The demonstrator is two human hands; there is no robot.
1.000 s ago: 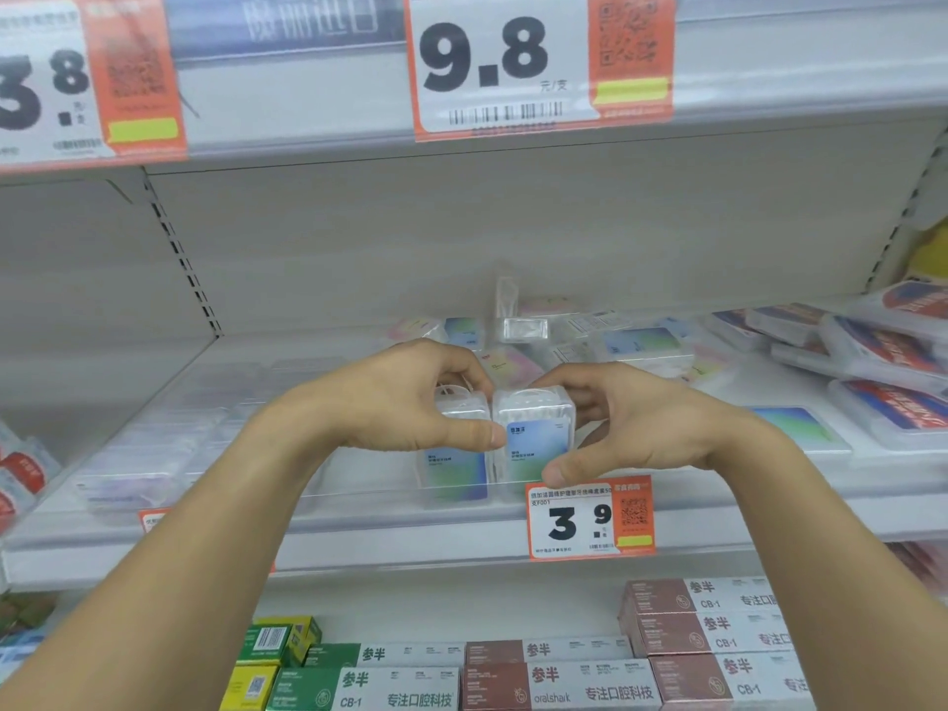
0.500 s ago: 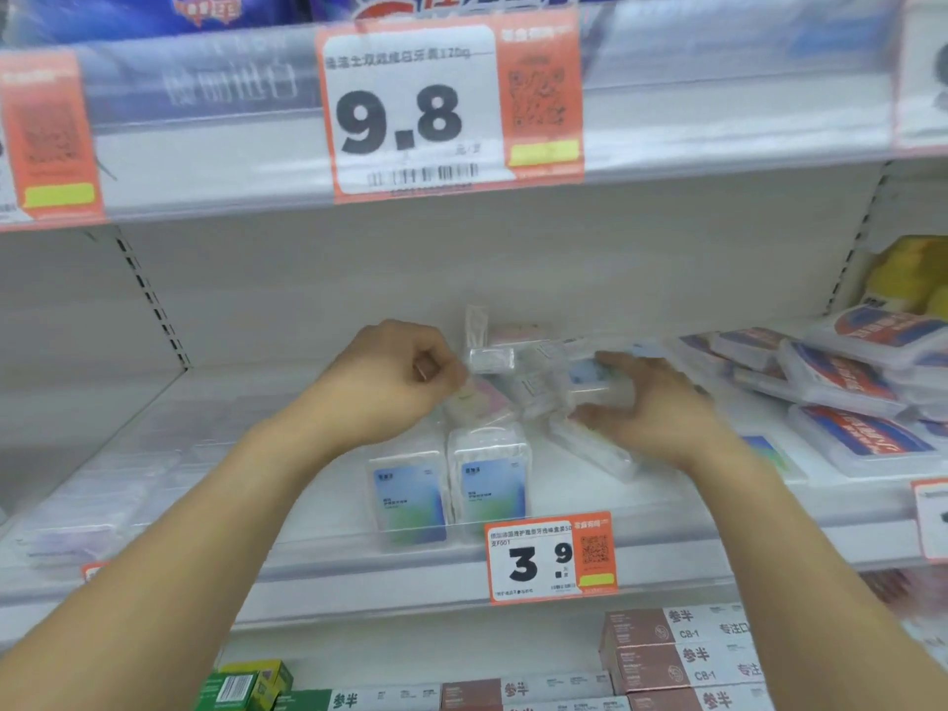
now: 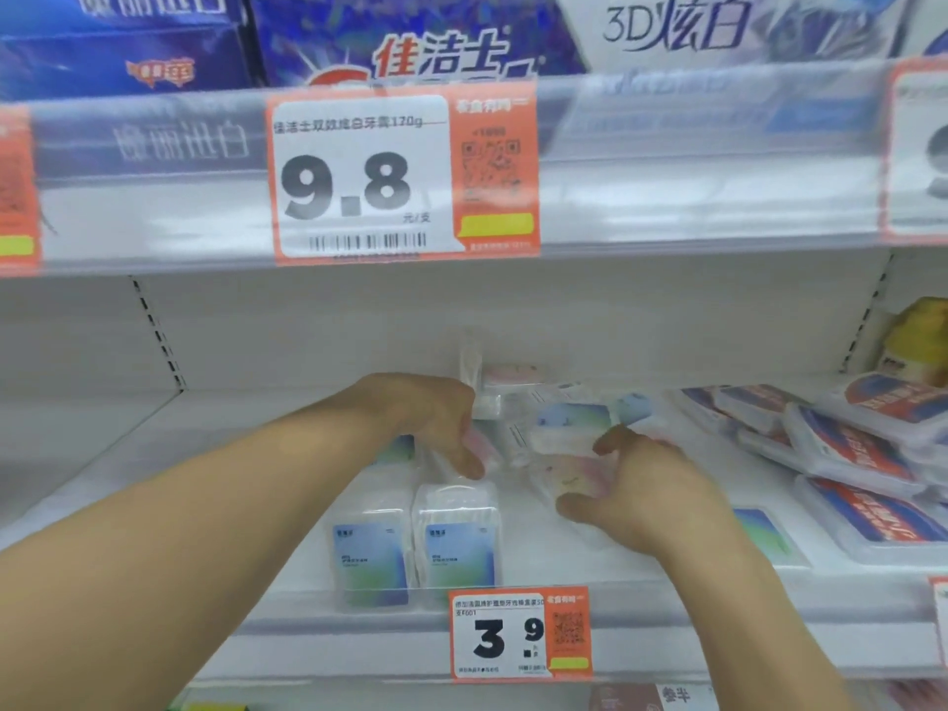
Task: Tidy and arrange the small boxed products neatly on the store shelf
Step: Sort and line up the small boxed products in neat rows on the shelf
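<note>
Two small clear boxes with blue-green labels (image 3: 415, 551) stand upright side by side, touching, at the front edge of the white shelf (image 3: 154, 454), just above the orange price tag marked 3.9 (image 3: 520, 636). Behind them, toward the back of the shelf, lies a loose heap of the same kind of boxes (image 3: 554, 428), tilted and overlapping, some with pink labels and some with blue. The right hand (image 3: 631, 484) reaches into this heap, its grip closed around a pink-labelled box (image 3: 569, 477), thumb below and fingers curled over the top edge. The left hand (image 3: 436, 418) reaches in from the other side; its fingers bend down among the boxes at the left of the heap and touch clear packaging there, but blur hides whether the grip is clamped on one or merely resting, so I cannot tell. One blue-labelled box (image 3: 764, 536) lies flat on the shelf to the right of the right forearm. Farther right, a stack of flat packs with red and blue labels (image 3: 862, 454) is piled unevenly. Above, the next shelf carries blue toothpaste cartons (image 3: 410, 38) and a large orange price tag reading 9.8 (image 3: 405, 177).
</note>
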